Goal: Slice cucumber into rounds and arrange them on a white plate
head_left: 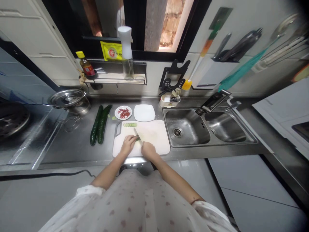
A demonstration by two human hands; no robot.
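Observation:
A white cutting board (154,135) lies on the steel counter in front of me. My left hand (127,144) is curled over a piece of cucumber (137,139) on the board. My right hand (147,149) is closed on the handle of a knife (137,133), whose blade rests against the cucumber beside my left fingers. A short row of cucumber slices (130,124) lies at the board's far edge. Two whole cucumbers (99,124) lie on the counter left of the board.
Behind the board sit a small plate of chopped red chili (123,112) and an empty white plate (144,112). A double steel sink (207,127) with a faucet is on the right. A lidded steel pot (70,100) stands at the left near the stove.

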